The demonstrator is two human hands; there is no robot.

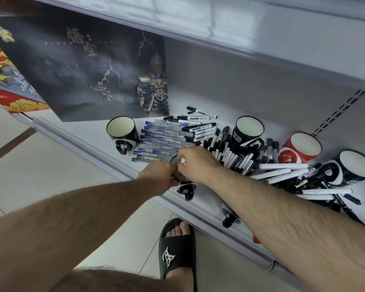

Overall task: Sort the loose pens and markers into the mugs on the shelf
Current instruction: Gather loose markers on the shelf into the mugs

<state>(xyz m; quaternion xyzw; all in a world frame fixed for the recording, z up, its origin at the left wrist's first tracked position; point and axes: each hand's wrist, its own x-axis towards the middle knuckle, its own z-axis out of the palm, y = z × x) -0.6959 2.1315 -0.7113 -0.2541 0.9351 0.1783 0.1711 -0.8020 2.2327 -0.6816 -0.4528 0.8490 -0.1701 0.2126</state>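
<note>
Both my hands meet at a black-and-white mug [184, 187] near the shelf's front edge. My left hand [158, 175] grips its near rim. My right hand [195, 163] curls over the mug's mouth from the right; whether it holds a pen I cannot tell. Just behind lie clear pens with blue caps [160, 135] in a loose row. Black-and-white markers [230, 150] are heaped to the right, and white markers [282, 169] lie further right. Other mugs stand empty: a black one [122, 131] at the left, one [249, 129] in the middle, a red one [301, 148] and a black one [354, 167] at the right.
A dark boxed figure set [82, 70] stands at the shelf's left rear. Another black mug's handle [229, 218] shows under my right forearm. An upper shelf [219, 24] overhangs. My sandalled foot [178, 249] stands on the tiled floor below the shelf edge.
</note>
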